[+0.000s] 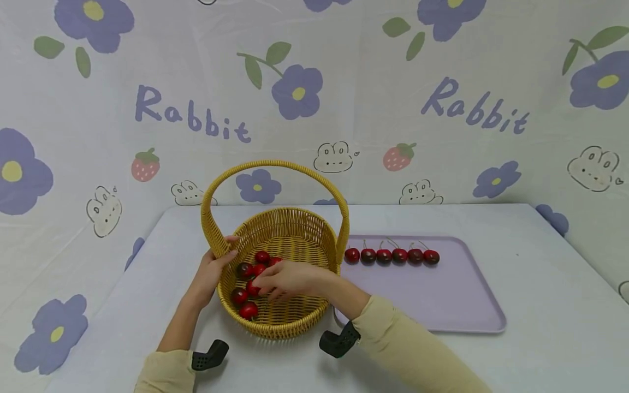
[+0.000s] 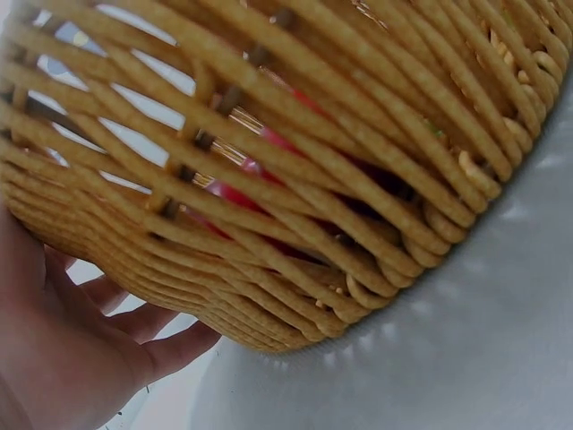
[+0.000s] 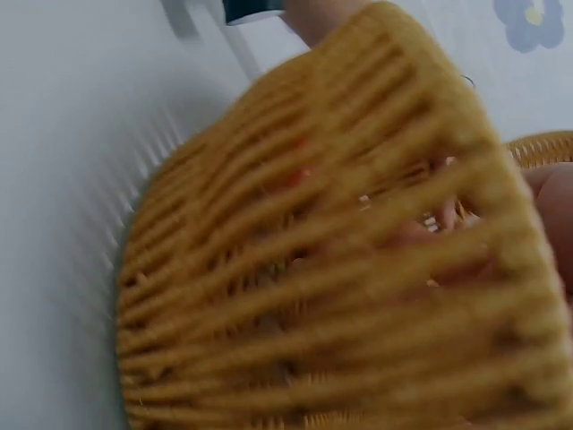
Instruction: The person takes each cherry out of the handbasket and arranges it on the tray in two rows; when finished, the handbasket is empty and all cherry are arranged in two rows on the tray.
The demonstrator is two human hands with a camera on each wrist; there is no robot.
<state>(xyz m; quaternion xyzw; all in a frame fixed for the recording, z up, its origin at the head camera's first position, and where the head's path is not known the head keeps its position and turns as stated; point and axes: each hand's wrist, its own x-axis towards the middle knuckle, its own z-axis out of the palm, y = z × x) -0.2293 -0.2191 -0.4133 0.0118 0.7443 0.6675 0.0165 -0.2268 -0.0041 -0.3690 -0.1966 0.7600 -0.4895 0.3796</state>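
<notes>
With the left hand (image 1: 212, 273) gripping the wicker basket (image 1: 280, 327) rim at nine o'clock and the right hand's (image 1: 287, 279) fingers curled, seemingly pinching a cherry (image 1: 253, 288) inside, a loose pinch could probably drop it among the other cherries (image 1: 248, 310).

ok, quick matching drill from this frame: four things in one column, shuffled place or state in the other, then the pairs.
Things:
1. left hand
2. right hand
3. row of six cherries
4. tray

Places or states:
A. lined up along the tray's far edge
B. inside the basket, fingers on the cherries in the basket
C. lilac, flat on the table to the basket's right
D. gripping the basket's left rim

Pairs: 1-D, 2-B, 3-A, 4-C
</notes>
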